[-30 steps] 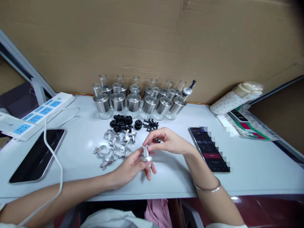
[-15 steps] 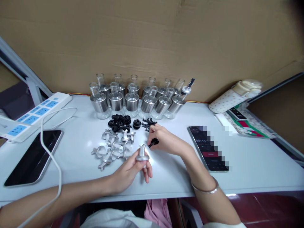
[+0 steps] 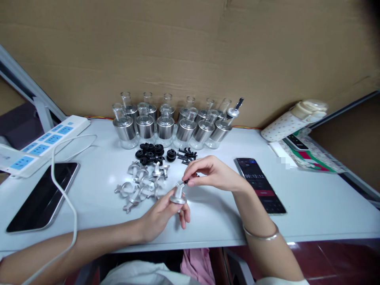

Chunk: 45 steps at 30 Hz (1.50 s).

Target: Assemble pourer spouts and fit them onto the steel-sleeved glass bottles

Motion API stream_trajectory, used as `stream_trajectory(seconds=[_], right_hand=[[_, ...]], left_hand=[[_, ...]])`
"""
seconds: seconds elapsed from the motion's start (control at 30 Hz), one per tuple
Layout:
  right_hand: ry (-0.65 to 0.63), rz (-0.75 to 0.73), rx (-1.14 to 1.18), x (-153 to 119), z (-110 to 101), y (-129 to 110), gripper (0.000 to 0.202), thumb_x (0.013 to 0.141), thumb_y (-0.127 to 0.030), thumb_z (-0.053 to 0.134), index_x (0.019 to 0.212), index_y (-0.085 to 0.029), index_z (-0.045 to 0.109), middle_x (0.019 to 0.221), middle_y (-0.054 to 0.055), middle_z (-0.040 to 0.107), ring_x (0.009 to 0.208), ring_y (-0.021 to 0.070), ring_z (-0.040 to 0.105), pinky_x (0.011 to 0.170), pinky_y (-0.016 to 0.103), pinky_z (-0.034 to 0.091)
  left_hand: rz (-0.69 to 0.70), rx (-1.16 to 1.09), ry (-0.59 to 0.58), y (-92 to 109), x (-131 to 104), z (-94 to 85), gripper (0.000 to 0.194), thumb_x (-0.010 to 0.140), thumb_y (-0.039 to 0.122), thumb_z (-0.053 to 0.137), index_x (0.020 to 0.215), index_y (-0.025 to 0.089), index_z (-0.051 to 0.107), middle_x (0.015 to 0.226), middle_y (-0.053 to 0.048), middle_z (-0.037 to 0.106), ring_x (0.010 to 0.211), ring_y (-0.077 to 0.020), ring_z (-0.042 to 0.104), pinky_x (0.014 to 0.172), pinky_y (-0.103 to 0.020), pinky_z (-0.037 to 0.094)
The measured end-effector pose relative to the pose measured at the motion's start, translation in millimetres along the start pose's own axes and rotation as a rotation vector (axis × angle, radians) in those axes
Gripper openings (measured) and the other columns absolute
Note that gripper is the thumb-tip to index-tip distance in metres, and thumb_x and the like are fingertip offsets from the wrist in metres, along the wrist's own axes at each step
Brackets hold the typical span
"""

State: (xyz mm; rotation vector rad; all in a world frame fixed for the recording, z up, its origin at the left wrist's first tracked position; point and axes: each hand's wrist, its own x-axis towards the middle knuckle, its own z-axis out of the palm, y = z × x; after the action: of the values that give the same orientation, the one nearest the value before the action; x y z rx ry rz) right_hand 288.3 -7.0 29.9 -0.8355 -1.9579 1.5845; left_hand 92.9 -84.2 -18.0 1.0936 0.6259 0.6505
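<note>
My left hand grips a silver metal pourer cap by its round base, with the forked end pointing up. In my right hand, thumb and fingertips pinch a small black plastic flap right beside the cap's fork; whether the two touch, I cannot tell. Left of my hands lies a pile of similar silver caps. Behind it are black ribbed stoppers in a heap, and loose black flaps lie farther right.
Two rows of glass bottles with steel sleeves stand at the back; the right one bears a pourer. A power strip, cable and tablet lie left. A phone and spotted flask lie right.
My right hand has come from beside the loose black flaps toward me, bringing a black flap to the cap's fork. The cap in my left hand has tilted slightly.
</note>
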Motion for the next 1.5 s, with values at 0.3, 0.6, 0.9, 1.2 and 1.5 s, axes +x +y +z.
stream_trajectory(seconds=[0.3,0.6,0.9,1.2,1.5], right_hand=[[-0.019,0.000,0.102,3,2,1,0.010,0.065,-0.014,0.081,0.075,-0.015,0.076,0.071,0.002,0.070,0.063,0.0088,0.059,0.063,0.021,0.050],[-0.048,0.051,0.225,5,3,8,0.011,0.065,-0.015,0.082,0.074,-0.015,0.075,0.070,0.001,0.070,0.063,0.0089,0.060,0.064,0.022,0.051],[-0.434,0.069,0.479,5,4,22,0.037,0.092,-0.030,0.059,0.125,-0.013,0.061,0.072,-0.001,0.060,0.057,0.0056,0.048,0.055,0.020,0.039],[-0.556,0.021,0.636,8,15,31,0.024,0.095,-0.031,0.053,0.109,-0.011,0.054,0.065,-0.004,0.045,0.055,0.0068,0.039,0.056,0.023,0.033],[-0.461,0.030,0.506,5,12,21,0.039,0.082,-0.031,0.071,0.114,-0.012,0.062,0.074,-0.001,0.059,0.062,0.0067,0.052,0.059,0.019,0.043]], left_hand=[[0.009,0.037,-0.001,-2,0,-0.5,0.042,0.088,0.059,0.046,0.090,0.018,0.042,0.075,-0.001,0.056,0.062,-0.0138,0.055,0.069,-0.032,0.044],[0.026,0.079,-0.009,-4,0,-1.4,0.037,0.090,0.055,0.044,0.086,0.018,0.044,0.075,-0.001,0.056,0.061,-0.0135,0.054,0.068,-0.032,0.044],[0.049,0.085,-0.021,-7,-1,-3.4,0.040,0.090,0.055,0.044,0.094,0.016,0.051,0.074,-0.001,0.056,0.059,-0.0127,0.053,0.064,-0.029,0.044],[0.095,0.089,-0.039,-12,-2,-5.0,0.051,0.090,0.059,0.044,0.105,0.013,0.060,0.073,-0.001,0.053,0.058,-0.0112,0.050,0.063,-0.028,0.044],[0.077,0.174,0.006,-4,-4,-1.8,0.051,0.087,0.065,0.042,0.076,0.017,0.049,0.068,-0.002,0.054,0.056,-0.0118,0.050,0.060,-0.028,0.044]])
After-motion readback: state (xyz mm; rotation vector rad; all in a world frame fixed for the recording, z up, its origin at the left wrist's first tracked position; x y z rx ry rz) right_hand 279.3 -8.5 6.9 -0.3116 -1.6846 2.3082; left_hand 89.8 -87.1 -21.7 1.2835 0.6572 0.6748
